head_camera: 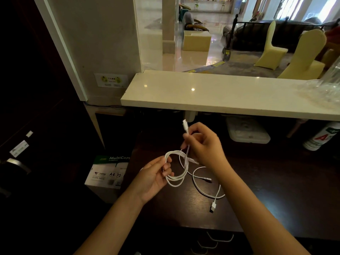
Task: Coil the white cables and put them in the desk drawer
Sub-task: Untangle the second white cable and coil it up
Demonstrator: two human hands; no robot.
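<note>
A long pale slab of polished stone countertop (220,94) is seen across the middle of the frame, its right end cut off by the edge. Below it, the dark wood-grain desk surface (276,190) fills the lower right; much of its left side is lost in shadow, and the drawer fronts with thin curved metal handles (219,237) at the bottom centre are only partly visible. At the lower left a white and green cardboard box of A4 copy paper (107,173) is set beside the desk, its label partly cut by the desk's edge. Under the counter, at the centre right, a flat white plastic device (247,130) is seen dimly — what it is cannot be told.

A thin white cable gathered into round loops (174,173) is gripped in the curled fingers of the left hand (156,176) at the lower centre. Its free end, near the plug, is pinched by the right hand (204,144) just above. A second thin white cable with a USB plug (213,192) is left loose on the desk — just right of the loops, partly hidden behind the right wrist.
</note>
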